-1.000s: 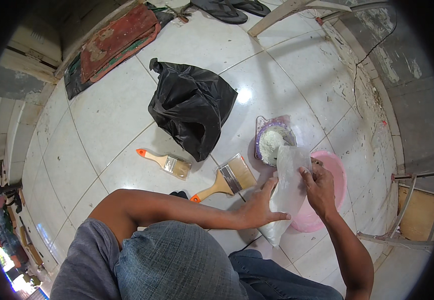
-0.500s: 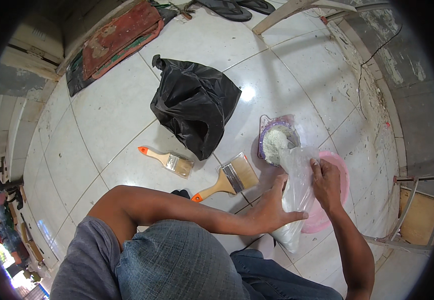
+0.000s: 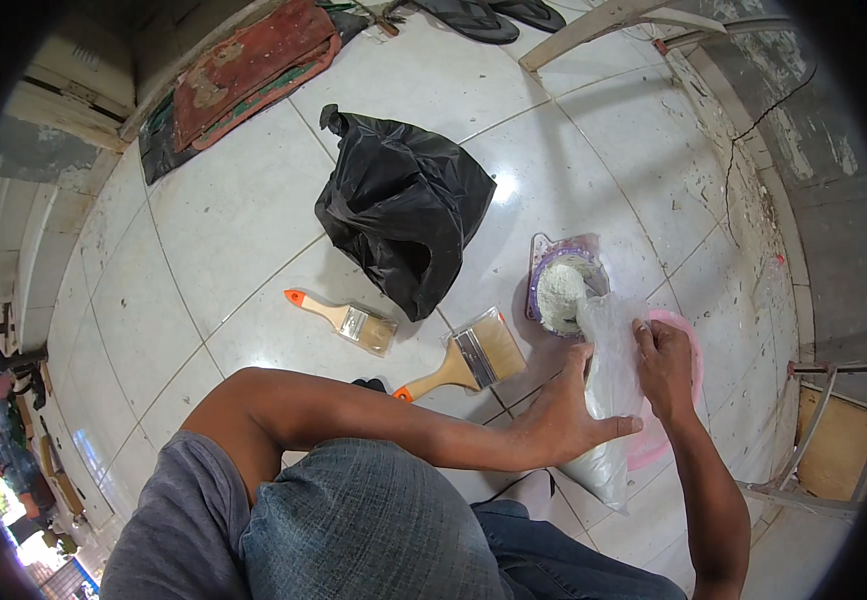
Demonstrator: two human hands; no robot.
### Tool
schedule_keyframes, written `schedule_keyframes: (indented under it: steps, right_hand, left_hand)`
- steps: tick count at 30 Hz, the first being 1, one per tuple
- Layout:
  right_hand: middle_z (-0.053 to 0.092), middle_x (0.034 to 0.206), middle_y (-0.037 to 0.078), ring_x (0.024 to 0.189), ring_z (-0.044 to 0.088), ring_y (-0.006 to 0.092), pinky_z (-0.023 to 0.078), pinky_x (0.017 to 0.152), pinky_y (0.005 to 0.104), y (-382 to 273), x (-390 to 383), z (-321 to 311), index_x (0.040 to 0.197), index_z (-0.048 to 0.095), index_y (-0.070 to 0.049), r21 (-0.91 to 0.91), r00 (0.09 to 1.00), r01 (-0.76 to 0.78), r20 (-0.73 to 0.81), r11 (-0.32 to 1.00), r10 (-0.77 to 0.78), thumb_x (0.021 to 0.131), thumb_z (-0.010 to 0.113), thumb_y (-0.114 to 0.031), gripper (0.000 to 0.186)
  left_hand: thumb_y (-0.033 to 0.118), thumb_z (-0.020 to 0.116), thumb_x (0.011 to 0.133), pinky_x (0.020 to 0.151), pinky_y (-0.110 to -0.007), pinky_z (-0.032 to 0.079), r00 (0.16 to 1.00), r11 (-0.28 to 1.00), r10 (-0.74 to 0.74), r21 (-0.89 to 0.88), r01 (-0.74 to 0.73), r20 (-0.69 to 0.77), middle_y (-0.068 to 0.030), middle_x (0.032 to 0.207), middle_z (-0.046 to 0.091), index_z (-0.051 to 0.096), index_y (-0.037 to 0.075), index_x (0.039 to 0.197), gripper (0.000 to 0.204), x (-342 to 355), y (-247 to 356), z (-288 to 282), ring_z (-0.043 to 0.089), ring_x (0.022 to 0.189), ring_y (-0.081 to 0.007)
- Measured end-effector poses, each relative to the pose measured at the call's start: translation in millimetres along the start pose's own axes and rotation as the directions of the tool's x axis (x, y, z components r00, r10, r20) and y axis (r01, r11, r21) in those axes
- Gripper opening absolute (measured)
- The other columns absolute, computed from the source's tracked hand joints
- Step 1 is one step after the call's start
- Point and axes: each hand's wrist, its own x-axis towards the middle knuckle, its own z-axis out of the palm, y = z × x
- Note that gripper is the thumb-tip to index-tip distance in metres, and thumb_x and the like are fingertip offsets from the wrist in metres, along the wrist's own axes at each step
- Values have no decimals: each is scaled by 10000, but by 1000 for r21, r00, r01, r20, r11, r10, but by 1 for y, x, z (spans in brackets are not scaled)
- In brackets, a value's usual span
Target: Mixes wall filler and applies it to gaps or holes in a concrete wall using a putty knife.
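Note:
My left hand (image 3: 574, 415) grips the lower middle of a clear plastic bag (image 3: 609, 470) of white powder, its thumb spread across the bag. My right hand (image 3: 666, 360) holds the bag's upper right edge with bent fingers. The bag's upper end reaches into a round container (image 3: 543, 271) with a purple rim, which holds pale powder (image 3: 560, 290) and stands on something flat. A pink plastic basin (image 3: 696, 375) lies beneath the bag and my right hand, partly hidden by them.
A crumpled black plastic bag (image 3: 404, 205) and two paintbrushes (image 3: 369, 330) (image 3: 464, 360) lie on the tiled floor (image 3: 194, 250). Folded mats (image 3: 244, 70) and dark sandals (image 3: 464, 20) lie at the far side. Metal and wooden frames (image 3: 814, 400) stand by the right wall.
Both hands and the clear bag have shifted to the right, with the bag now more upright and covering more of the basin. The view has shifted slightly too.

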Motion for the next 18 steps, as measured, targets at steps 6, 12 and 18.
schedule_keyframes:
  steps: [6, 12, 18]
  right_hand:
    - [462, 509, 108, 481, 390, 166, 341, 507, 387, 6, 3, 2, 649, 557, 67, 33, 1000, 4, 9, 999, -5, 937, 551, -215, 404]
    - [419, 496, 73, 475, 355, 143, 319, 491, 377, -1, 3, 1, 622, 532, 58, 99, 997, -70, 28, 993, 67, 935, 557, -214, 415]
    - [429, 514, 70, 497, 362, 141, 326, 503, 370, -1, 6, -2, 641, 529, 56, 92, 998, -65, 24, 994, 63, 942, 546, -225, 412]
  left_hand:
    - [479, 796, 707, 1053, -436, 347, 999, 997, 36, 65, -34, -40, -338, 1289, 394, 189, -112, 1358, 1068, 1, 6, 4, 434, 1242, -417]
    - [485, 778, 723, 1069, -444, 332, 1000, 999, 14, 34, -14, -16, -371, 1291, 373, 172, -126, 1359, 1070, 1, 21, 2, 406, 1271, -430]
    - [484, 770, 737, 1066, -427, 333, 998, 999, -18, 39, 20, -53, -367, 1299, 354, 154, -125, 1349, 1061, 0, 18, 2, 408, 1267, -428]
